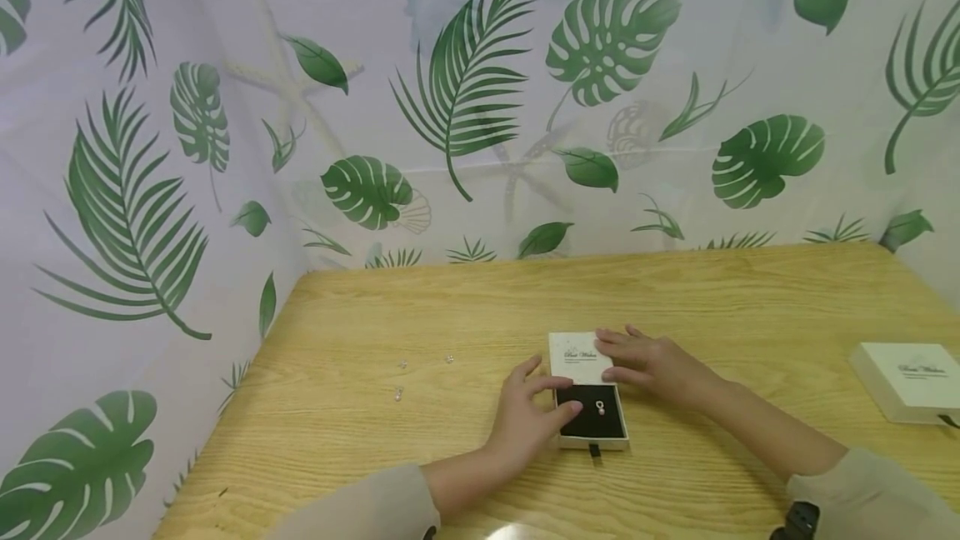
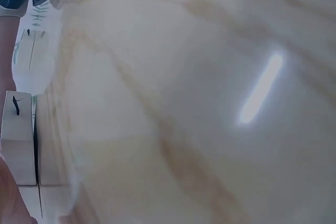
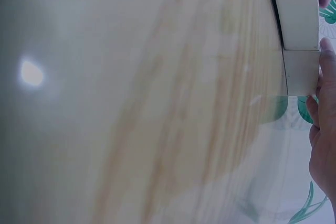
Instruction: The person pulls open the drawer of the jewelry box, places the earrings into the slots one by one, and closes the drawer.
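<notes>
A small white jewelry box stands on the table with its printed sleeve (image 1: 573, 365) pushed back. From the sleeve projects a tray (image 1: 592, 443) with black padding and a dark pull tab. One heart-shaped earring (image 1: 600, 407) with a pinkish bead lies on the padding. My left hand (image 1: 521, 411) is at the tray's left edge, thumb over the padding and index finger by the sleeve's front edge, with a gap between them. My right hand (image 1: 660, 365) rests its fingers on the sleeve's right side. Whatever lies beneath the left thumb is hidden.
Several small shiny jewelry pieces (image 1: 398, 394) lie on the wooden table (image 1: 337, 457) to the left. A second white box (image 1: 911, 382), closed, sits at the right. Leaf-printed cloth (image 1: 487, 215) hangs behind and along the sides.
</notes>
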A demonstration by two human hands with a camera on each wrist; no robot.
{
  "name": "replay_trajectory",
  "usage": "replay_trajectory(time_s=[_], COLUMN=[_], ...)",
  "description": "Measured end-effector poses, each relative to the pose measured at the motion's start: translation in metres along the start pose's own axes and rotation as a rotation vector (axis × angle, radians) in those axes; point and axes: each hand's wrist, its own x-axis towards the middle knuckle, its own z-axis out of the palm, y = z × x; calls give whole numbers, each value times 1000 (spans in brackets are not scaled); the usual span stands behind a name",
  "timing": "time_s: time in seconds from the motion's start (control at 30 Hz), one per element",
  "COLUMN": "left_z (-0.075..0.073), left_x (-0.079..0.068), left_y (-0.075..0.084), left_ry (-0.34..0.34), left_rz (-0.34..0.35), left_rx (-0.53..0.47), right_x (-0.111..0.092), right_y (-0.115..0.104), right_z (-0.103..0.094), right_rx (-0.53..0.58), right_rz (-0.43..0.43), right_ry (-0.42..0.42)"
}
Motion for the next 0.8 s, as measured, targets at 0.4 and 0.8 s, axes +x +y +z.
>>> replay_trajectory(time_s=[0.4,0.8], left_z=[-33,-57], left_x=[-3,-5], left_y=[-9,-4], left_ry=[-9,40], left_rz=[43,22], left_rx=[-88,-93], right_x=[0,0], right_y=[-4,-3], right_z=[-4,-4], right_rx=[44,68], right_rz=[62,35], right_ry=[-37,-27])
